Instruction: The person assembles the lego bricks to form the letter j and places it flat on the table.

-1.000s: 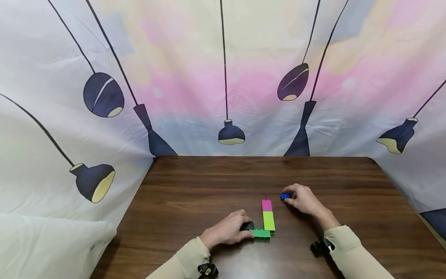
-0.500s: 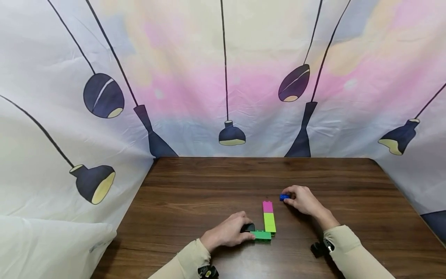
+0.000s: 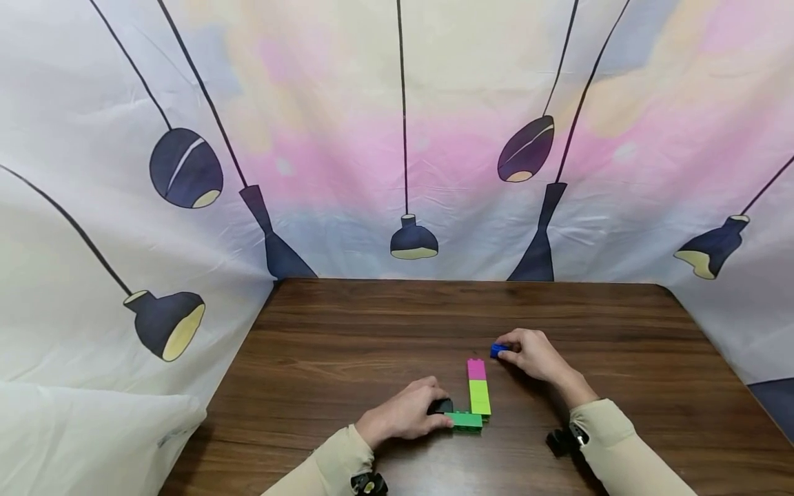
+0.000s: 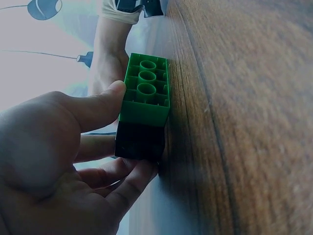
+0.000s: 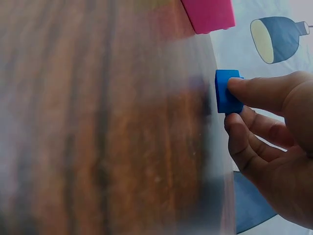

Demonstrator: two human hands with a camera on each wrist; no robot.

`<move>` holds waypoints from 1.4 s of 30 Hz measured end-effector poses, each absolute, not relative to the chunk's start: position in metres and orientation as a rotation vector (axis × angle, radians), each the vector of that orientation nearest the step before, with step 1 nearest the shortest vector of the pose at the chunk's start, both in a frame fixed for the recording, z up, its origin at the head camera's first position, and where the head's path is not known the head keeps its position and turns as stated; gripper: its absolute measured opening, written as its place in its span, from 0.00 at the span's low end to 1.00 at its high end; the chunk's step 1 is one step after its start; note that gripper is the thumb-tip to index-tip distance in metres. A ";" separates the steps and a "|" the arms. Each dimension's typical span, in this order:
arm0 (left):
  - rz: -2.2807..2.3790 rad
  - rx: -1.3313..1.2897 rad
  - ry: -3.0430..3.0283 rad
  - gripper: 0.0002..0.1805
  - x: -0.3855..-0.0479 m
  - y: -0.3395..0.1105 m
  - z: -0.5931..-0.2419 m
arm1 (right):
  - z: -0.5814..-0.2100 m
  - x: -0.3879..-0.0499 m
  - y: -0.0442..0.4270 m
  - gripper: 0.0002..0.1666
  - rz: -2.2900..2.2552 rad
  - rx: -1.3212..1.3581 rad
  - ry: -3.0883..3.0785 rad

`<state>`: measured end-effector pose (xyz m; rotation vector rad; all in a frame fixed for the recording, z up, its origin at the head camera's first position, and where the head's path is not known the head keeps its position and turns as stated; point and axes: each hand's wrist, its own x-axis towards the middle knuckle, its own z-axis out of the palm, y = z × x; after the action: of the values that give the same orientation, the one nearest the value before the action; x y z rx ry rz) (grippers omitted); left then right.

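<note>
My left hand grips a black brick and a green brick joined side by side. In the left wrist view the hollow underside of the green brick faces the camera, and the thumb presses its edge. Touching the green brick's right end, a lime brick piece runs away from me, with a pink brick at its far end. Beyond and right of the pink one, my right hand pinches a small blue brick between thumb and fingers, apart from the row.
All the bricks are on or just over a brown wooden table. A cloth backdrop printed with lamps hangs behind it and along the sides. Each wrist wears a small black camera, such as the right one.
My right hand has moved slightly left with the blue brick, nearer the pink brick's far end. The left hand and the joined bricks have stayed nearly in place.
</note>
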<state>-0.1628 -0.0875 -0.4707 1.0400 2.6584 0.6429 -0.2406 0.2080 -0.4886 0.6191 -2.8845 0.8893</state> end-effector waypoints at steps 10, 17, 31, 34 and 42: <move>0.632 1.037 2.668 0.22 -0.163 -0.087 -0.469 | -0.482 -0.245 0.202 0.09 0.871 0.652 -2.863; 0.637 1.025 2.666 0.22 -0.164 -0.087 -0.470 | -0.481 -0.245 0.198 0.09 0.891 0.683 -2.850; 0.623 1.001 2.657 0.24 -0.164 -0.087 -0.471 | -0.483 -0.251 0.189 0.12 0.892 0.732 -2.839; 0.627 1.002 2.651 0.23 -0.164 -0.087 -0.471 | -0.483 -0.252 0.187 0.12 0.881 0.748 -2.833; 0.625 1.008 2.656 0.23 -0.164 -0.087 -0.471 | -0.483 -0.255 0.183 0.10 0.876 0.743 -2.855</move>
<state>-0.1639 -0.0873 -0.4711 1.0075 2.6560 0.6247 -0.2546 0.1825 -0.4834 0.7428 -2.8555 0.8760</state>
